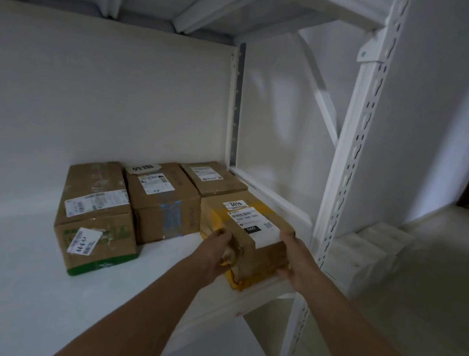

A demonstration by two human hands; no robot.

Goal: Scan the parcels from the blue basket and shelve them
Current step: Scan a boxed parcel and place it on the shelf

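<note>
Parcel [248, 224] with yellow tape sits at the front right corner of the white shelf [22, 287], beside the rack post [349, 164]. Left hand [216, 256] and right hand [295, 260] grip its near end, fingers curled on both sides. Three boxes [164, 200] lie behind and left. Pale floor [413, 318], white blocks [368, 250] right.

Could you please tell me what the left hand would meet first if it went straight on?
The yellow-taped parcel it grips; the left hand points into its near end. Beyond it, probably the small box at the back.
</note>
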